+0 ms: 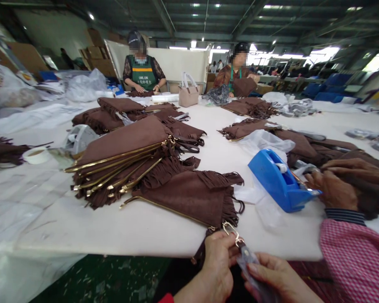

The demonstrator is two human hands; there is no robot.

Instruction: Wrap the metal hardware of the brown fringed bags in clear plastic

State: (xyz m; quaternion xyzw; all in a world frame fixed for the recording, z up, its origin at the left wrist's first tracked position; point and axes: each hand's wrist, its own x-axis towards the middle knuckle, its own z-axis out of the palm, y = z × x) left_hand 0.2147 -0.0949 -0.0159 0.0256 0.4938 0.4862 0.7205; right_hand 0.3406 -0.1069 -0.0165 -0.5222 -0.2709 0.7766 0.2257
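At the table's front edge, my left hand (217, 263) is closed around a gold clasp (230, 229) beside the corner of a brown fringed pouch (189, 195). To its right, my right hand (268, 273) pinches a dark strap in clear plastic wrap (251, 269), which joins the gold ring at the clasp. The pouch lies flat, its gold zipper edge toward me. Behind it to the left rises a pile of brown pouches (126, 141) with gold zippers. Part of the left fingers is hidden behind the hand.
A blue tape dispenser (276, 181) stands on the white table (164, 233). At the right, a neighbouring person's hands (337, 189) and checked sleeve (356, 256) are close by. A clear dispenser (80, 139) and tape roll (36, 155) sit left; two people work across the table.
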